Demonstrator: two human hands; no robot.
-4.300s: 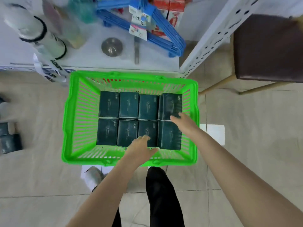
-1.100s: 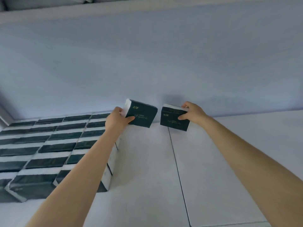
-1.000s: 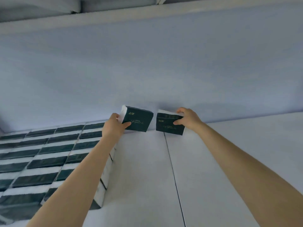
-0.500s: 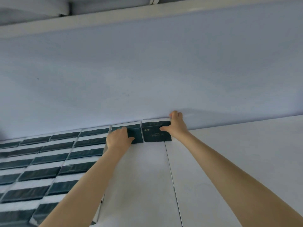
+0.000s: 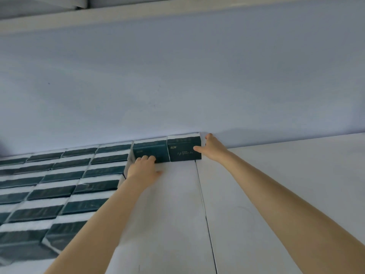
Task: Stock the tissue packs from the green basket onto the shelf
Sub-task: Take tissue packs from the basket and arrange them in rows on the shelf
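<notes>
While pressing front of left pack (image 5: 148, 150) with loosely bent left hand (image 5: 143, 169), pinching end of right pack (image 5: 184, 149) in right hand (image 5: 215, 149), thumb in front. Standing against wall (image 5: 177, 86) at back of shelf (image 5: 177, 214), long axes along it.

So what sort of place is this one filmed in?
Probably a shop's shelving bay: rows of identical dark green tissue packs line the left of a white shelf, with a plain back panel and another shelf overhead.

Plain pale blue-grey back wall (image 5: 177, 76); white ledge (image 5: 138, 15) along top; soft, even light.
</notes>
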